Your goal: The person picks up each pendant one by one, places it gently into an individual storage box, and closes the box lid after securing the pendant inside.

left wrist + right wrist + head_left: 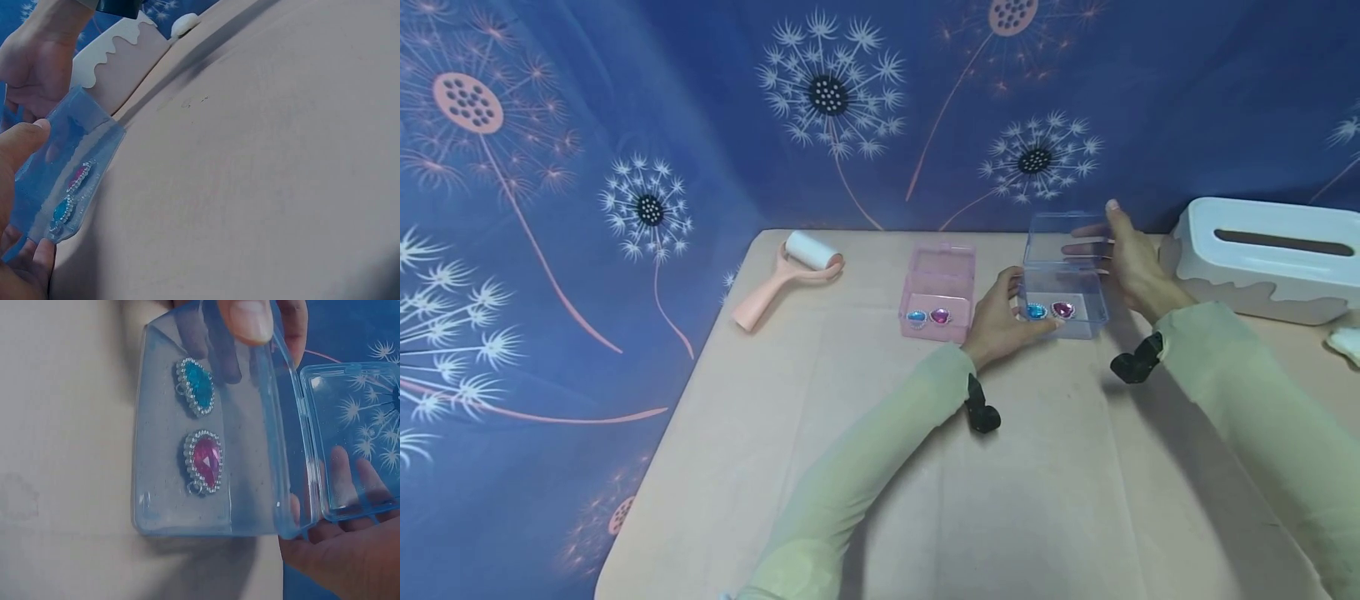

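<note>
A clear blue box (1078,327) with its lid raised holds a blue gem piece (199,386) and a pink gem piece (206,461), both edged with small beads. My left hand (1000,325) grips the box's left side, thumb over the front edge in the head view. Behind the raised lid (1063,237), at its right, my right hand (1131,262) has its fingers extended; in the right wrist view they show through the lid. Left of my left hand, an open pink box (936,329) holds a blue and a pink gem piece.
A lint roller (767,293) with a pink handle lies at the table's back left. A white tissue box (1262,283) stands at the back right, with a white item (1347,342) beside it. Patterned blue cloth (715,100) hangs behind the table.
</note>
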`<state>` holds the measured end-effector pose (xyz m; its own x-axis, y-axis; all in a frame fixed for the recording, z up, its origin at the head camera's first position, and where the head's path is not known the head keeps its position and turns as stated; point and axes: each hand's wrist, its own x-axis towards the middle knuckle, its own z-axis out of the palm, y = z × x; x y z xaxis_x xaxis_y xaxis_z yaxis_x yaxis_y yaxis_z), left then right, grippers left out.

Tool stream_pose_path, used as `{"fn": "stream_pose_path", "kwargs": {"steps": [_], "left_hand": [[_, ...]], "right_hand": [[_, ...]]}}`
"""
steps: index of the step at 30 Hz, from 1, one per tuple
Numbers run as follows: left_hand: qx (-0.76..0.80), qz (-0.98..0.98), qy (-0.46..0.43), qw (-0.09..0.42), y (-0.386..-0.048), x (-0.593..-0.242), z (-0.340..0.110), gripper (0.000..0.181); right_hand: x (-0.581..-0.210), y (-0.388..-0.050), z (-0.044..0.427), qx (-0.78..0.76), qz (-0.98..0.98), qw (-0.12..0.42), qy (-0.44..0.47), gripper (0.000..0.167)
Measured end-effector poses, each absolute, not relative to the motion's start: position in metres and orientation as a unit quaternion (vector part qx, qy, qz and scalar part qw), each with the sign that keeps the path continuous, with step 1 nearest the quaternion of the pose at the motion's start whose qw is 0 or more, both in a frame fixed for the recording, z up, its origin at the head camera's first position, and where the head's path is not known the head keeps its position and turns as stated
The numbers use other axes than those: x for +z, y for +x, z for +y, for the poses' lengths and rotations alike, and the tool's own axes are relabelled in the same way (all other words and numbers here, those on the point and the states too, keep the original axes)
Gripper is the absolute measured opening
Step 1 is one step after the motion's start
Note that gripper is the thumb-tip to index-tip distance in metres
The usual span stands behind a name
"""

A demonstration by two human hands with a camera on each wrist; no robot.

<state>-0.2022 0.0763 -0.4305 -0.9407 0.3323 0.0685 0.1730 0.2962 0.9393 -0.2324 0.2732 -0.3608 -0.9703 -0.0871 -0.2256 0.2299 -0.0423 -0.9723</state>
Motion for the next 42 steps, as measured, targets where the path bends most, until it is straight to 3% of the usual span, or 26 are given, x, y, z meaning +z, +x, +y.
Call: {"fn": "stream_pose_path", "kwargs": {"steps": [14, 21, 27, 30, 42], "left_hand": [[0.567, 0.807, 0.149, 0.067, -0.202, -0.43, 0.078, 0.088], [0.557, 0.815, 0.145, 0.063, -0.202, -0.43, 0.078, 0.088], [0.552, 0.817, 0.155, 0.063, -0.203, -0.432, 0.079, 0.088], [0.549, 0.818, 0.159, 0.065, -0.204, -0.432, 0.078, 0.086], [0.572, 0.799, 0.155, 0.101, -0.204, -0.432, 0.076, 0.088]], "right_hand": [[-0.362, -0.227, 0.284, -0.628, 0.766, 0.137, 0.016, 0.049], [-0.365, -0.211, 0.29, -0.548, 0.82, 0.165, -0.001, 0.075], [-0.38, -0.195, 0.296, -0.484, 0.87, 0.084, -0.045, 0.05], [-0.386, -0.191, 0.297, -0.459, 0.884, 0.057, -0.066, 0.046], [-0.403, -0.178, 0.299, -0.49, 0.864, 0.082, -0.081, 0.051]]}}
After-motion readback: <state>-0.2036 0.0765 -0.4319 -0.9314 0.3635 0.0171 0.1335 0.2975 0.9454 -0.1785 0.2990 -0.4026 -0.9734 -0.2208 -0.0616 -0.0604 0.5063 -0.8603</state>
